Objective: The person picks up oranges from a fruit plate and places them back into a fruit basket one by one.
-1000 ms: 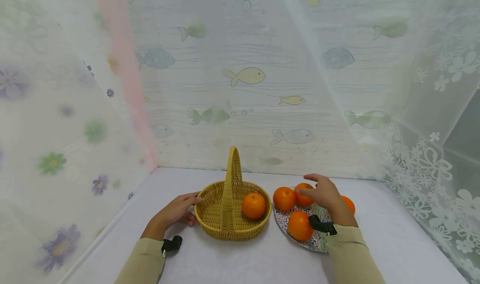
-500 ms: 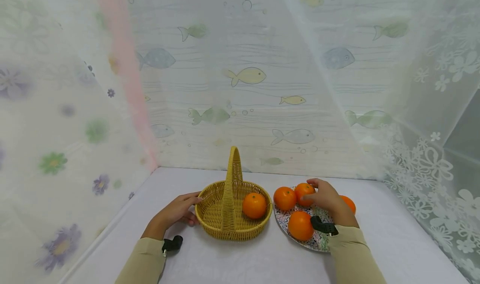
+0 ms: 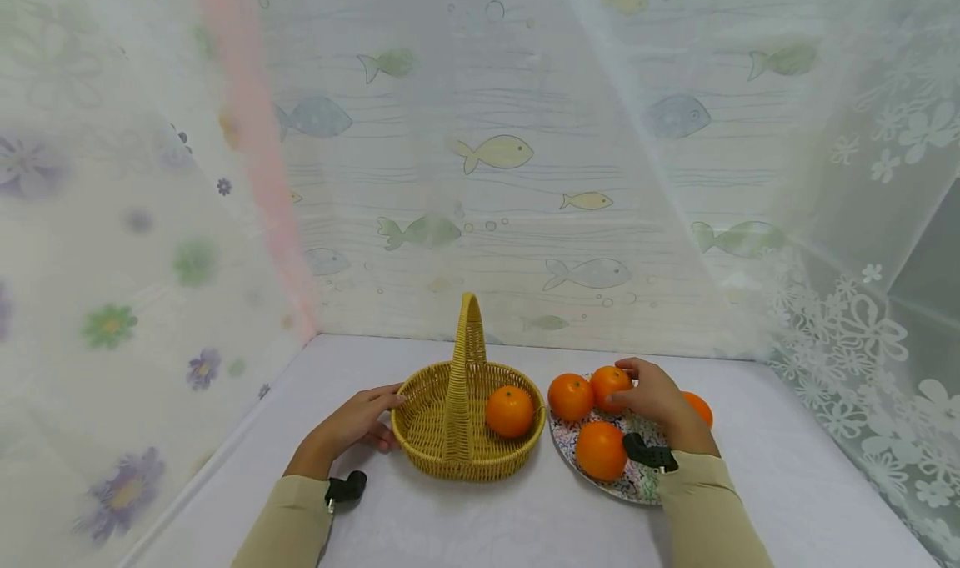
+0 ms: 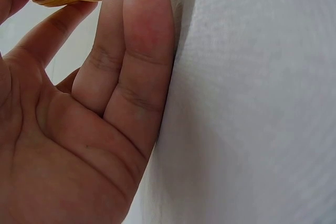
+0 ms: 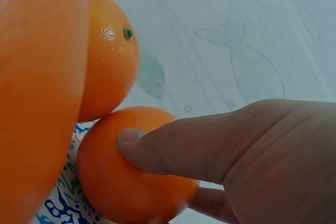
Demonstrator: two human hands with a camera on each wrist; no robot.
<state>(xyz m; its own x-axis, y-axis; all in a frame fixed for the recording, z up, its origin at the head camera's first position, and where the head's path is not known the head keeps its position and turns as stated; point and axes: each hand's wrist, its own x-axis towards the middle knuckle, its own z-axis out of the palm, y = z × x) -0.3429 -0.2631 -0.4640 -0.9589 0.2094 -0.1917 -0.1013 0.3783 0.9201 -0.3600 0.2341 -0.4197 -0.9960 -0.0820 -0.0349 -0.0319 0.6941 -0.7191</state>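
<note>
Where the right hand reaches right of the wicker basket, its fingers are clamped on the back orange, thumb on the near side and others on the far side, probably because so round a fruit would roll from a one-sided touch. How far those farther fingers wrap is hidden, and with its underside cut off in the right wrist view, I cannot tell whether it rests on the patterned plate. At the basket's left end, the left hand lays nearly straight fingers against the weave, two together and the others apart, seemingly as a steadying touch (its wrist view catches only a scrap of wicker). Inside the basket, right of the handle, sits a single orange. On the plate, the left orange lies nearest the basket, with the front orange beside it; the outermost orange, farthest from the basket, is mostly covered by the right wrist.
</note>
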